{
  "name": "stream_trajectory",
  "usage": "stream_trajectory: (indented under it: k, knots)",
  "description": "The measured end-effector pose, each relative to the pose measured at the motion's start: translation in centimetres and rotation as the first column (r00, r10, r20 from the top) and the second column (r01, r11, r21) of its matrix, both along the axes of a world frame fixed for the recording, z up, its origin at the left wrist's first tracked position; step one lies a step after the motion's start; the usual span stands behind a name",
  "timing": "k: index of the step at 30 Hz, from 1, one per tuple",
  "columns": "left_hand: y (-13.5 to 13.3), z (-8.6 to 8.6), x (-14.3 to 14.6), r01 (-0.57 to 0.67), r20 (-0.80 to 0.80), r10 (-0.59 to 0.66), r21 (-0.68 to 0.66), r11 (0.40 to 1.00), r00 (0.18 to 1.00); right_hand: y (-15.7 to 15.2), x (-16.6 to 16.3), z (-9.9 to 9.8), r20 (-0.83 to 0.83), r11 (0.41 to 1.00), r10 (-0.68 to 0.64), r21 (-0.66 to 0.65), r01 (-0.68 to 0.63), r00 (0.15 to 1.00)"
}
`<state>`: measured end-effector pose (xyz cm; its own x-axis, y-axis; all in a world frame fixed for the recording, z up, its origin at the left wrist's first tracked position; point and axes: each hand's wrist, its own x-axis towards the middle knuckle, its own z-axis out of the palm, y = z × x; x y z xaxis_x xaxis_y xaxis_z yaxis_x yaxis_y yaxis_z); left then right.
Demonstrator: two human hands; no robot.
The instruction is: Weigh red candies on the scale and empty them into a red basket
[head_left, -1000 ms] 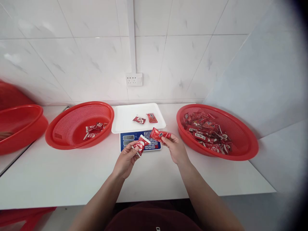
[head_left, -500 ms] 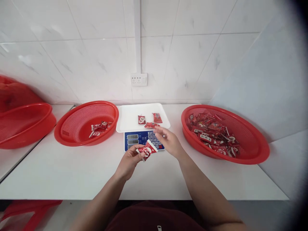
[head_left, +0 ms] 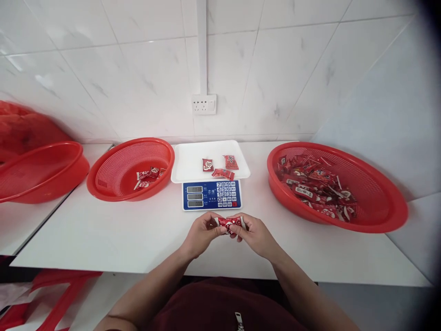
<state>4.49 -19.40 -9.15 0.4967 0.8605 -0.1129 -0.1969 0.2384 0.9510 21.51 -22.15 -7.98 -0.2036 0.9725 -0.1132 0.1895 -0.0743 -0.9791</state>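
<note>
Between both hands, just in front of the scale, is a small red-and-white wrapped snack packet (head_left: 228, 224). My left hand (head_left: 203, 233) pinches its left end, and my right hand (head_left: 254, 234) grips the right end, with both thumbs on its face. Beyond my hands stands a digital scale (head_left: 211, 205) with a blue keypad panel. On its white tray (head_left: 188, 161) lie a dark red packet (head_left: 207, 165), a red packet (head_left: 230, 162) at the back right, and some red wrapping (head_left: 223, 174) near the front edge, which may be one packet or two.
To the right, a large red basket (head_left: 382, 202) holds many red packets. A red basket (head_left: 113, 170) on the left contains several packets. Farther left are another red basket (head_left: 74, 170) and a red bag (head_left: 24, 126). A socket (head_left: 204, 105) is on the tiled wall behind.
My right hand has come back from the tray's front edge to the packet and now grips it together with my left hand. The packet has moved slightly toward me. The view has shifted a little.
</note>
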Motion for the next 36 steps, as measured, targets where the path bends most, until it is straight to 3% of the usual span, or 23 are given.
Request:
stream_trajectory:
  k: [2,5,8,12,15,17,19,22,25,27,30,31,33,35,36]
  knots:
    - [0.7,0.7,-0.1,-0.008,0.01,0.007,0.068,0.998,1.0,0.0,0.1,0.1,-0.06,1.0,-0.001,0.005,0.001,0.998]
    - [3.2,2.5,-0.9,-0.138,-0.056,0.154,0.217,0.966,0.987,0.0,0.5,0.0,-0.13,1.0,-0.008,-0.003,0.008,0.992]
    - [7.1,4.9,-1.9,-0.256,-0.123,0.323,0.379,0.889,0.938,-0.2,1.2,-0.2,-0.123,0.999,-0.033,-0.025,0.03,0.992]
    - [12.6,6.8,-2.4,-0.347,-0.175,0.536,0.591,0.728,0.826,-0.7,1.8,-0.4,-0.096,0.999,-0.022,-0.026,0.019,0.995]
    - [15.0,6.6,-2.2,-0.264,-0.307,0.611,0.698,0.666,0.729,-1.1,2.1,-0.4,-0.069,1.0,-0.008,-0.012,0.008,0.998]
    - [15.1,6.0,-2.2,-0.129,-0.431,0.658,0.771,0.624,0.617,-1.3,2.5,-0.3,-0.014,1.0,-0.011,0.004,0.012,1.0]
    - [13.9,5.2,-2.2,-0.016,-0.458,0.72,0.838,0.545,0.521,-1.4,3.3,0.0,0.072,0.999,-0.035,0.03,0.033,0.997]
    - [10.2,3.6,-2.2,0.043,-0.383,0.76,0.904,0.426,0.526,-1.2,5.6,0.7,0.197,0.989,-0.125,0.108,0.105,0.972]
    - [5.4,1.3,-1.8,0.117,-0.389,0.62,0.894,0.432,0.682,-0.5,9.0,2.7,0.266,0.952,-0.271,0.218,0.216,0.925]
    - [2.5,-0.5,-1.3,0.274,-0.49,0.426,0.837,0.474,0.761,0.5,11.6,4.6,0.336,0.915,-0.378,0.275,0.294,0.863]
    - [-0.5,-2.6,-0.5,0.515,-0.668,0.144,0.677,0.526,0.73,2.6,15.2,6.8,0.508,0.904,-0.426,0.275,0.327,0.749]
    - [-1.0,-3.1,-0.2,0.565,-0.702,0.078,0.628,0.535,0.707,3.5,16.2,7.1,0.594,0.923,-0.386,0.244,0.298,0.706]
    - [-1.4,-3.8,0.4,0.623,-0.74,-0.012,0.557,0.549,0.672,5.2,17.6,6.9,0.75,0.982,-0.182,0.11,0.151,0.636]
    - [-1.3,-4.1,0.8,0.636,-0.752,-0.053,0.514,0.575,0.657,6.7,18.3,5.7,0.815,0.996,0.03,-0.07,0.048,0.579]
    - [-1.2,-4.2,0.9,0.628,-0.751,-0.061,0.502,0.595,0.658,7.3,18.4,5.0,0.825,0.993,0.075,-0.115,0.037,0.56]
